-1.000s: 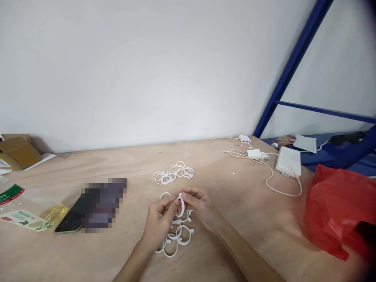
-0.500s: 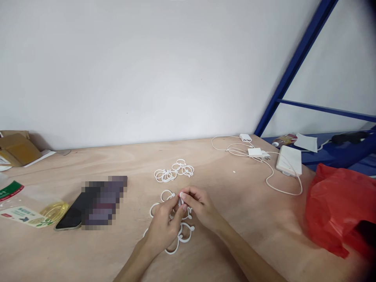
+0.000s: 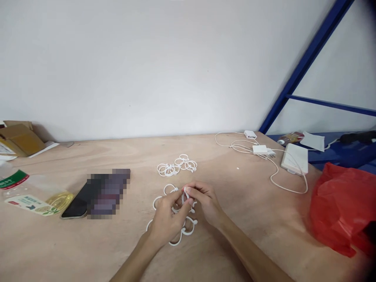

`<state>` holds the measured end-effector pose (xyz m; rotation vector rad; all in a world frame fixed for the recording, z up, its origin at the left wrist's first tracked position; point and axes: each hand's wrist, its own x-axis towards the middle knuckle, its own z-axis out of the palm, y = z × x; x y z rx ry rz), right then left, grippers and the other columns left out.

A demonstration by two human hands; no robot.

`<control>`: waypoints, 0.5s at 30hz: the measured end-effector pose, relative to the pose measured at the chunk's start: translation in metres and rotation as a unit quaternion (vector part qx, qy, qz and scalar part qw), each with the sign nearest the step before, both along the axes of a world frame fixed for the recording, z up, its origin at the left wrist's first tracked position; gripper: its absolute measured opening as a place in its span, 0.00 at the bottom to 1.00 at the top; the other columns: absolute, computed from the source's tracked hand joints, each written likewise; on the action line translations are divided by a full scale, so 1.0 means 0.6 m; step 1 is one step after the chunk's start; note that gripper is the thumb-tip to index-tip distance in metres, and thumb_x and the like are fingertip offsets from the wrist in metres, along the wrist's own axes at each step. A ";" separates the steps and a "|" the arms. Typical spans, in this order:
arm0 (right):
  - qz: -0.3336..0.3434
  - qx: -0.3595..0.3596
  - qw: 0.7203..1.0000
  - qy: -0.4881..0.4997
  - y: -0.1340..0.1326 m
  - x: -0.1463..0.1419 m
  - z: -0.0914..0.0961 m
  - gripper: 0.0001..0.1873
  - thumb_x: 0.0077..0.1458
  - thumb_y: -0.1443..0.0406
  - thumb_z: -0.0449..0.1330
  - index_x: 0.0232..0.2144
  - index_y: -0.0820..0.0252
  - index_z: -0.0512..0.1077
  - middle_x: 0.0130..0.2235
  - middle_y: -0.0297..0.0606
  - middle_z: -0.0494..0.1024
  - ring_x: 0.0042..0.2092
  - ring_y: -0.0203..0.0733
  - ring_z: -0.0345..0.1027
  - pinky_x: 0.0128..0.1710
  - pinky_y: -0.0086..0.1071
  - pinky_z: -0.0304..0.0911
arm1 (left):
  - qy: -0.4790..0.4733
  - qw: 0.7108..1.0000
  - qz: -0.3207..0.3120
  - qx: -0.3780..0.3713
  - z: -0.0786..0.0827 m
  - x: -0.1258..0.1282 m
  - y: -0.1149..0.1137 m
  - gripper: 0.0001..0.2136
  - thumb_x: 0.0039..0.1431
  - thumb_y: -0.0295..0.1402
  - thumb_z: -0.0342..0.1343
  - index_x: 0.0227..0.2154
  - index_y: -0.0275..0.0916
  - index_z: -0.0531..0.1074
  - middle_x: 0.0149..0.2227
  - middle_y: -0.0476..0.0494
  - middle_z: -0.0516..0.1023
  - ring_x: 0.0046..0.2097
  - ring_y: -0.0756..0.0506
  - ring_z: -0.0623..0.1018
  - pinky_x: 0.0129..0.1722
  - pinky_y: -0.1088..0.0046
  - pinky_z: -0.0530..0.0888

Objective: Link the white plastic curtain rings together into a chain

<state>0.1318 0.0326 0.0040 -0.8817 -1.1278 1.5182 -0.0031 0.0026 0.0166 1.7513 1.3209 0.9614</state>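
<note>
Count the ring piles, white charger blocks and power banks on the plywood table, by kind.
Piles of white plastic rings: 2 (far pile, near pile)
White charger blocks: 2 (multi-port block, plug block)
White power bank: 1
Total: 5

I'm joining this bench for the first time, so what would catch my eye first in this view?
The bright red plastic bag at the right edge of the plywood table stands out most. At the centre, the left hand and right hand pinch a white plastic ring above a tangle of linked rings, with a second cluster just beyond. A blue metal frame slants up at upper right.
</note>
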 end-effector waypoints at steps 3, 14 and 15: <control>0.053 -0.075 0.992 0.084 0.002 -0.003 0.000 0.11 0.44 0.58 0.67 0.26 0.61 0.77 0.24 0.34 0.73 0.27 0.35 0.63 0.27 0.28 0.59 | 0.030 0.997 0.055 0.041 -0.002 -0.001 0.002 0.09 0.56 0.37 0.55 0.29 0.37 0.74 0.23 0.51 0.71 0.26 0.52 0.68 0.27 0.77 0.66; 0.068 -0.134 0.981 0.119 -0.005 -0.017 -0.005 0.14 0.42 0.57 0.69 0.23 0.61 0.73 0.23 0.32 0.71 0.26 0.33 0.61 0.28 0.28 0.59 | 0.063 0.989 0.114 0.072 -0.015 0.004 -0.003 0.11 0.51 0.41 0.58 0.23 0.38 0.75 0.18 0.52 0.71 0.20 0.53 0.66 0.21 0.78 0.63; 0.071 -0.137 0.980 0.123 -0.005 -0.018 -0.005 0.14 0.42 0.57 0.69 0.22 0.61 0.72 0.23 0.32 0.70 0.25 0.32 0.61 0.27 0.28 0.59 | 0.067 0.988 0.117 0.068 -0.014 0.004 -0.004 0.12 0.50 0.41 0.58 0.22 0.37 0.74 0.17 0.52 0.70 0.20 0.54 0.65 0.21 0.78 0.63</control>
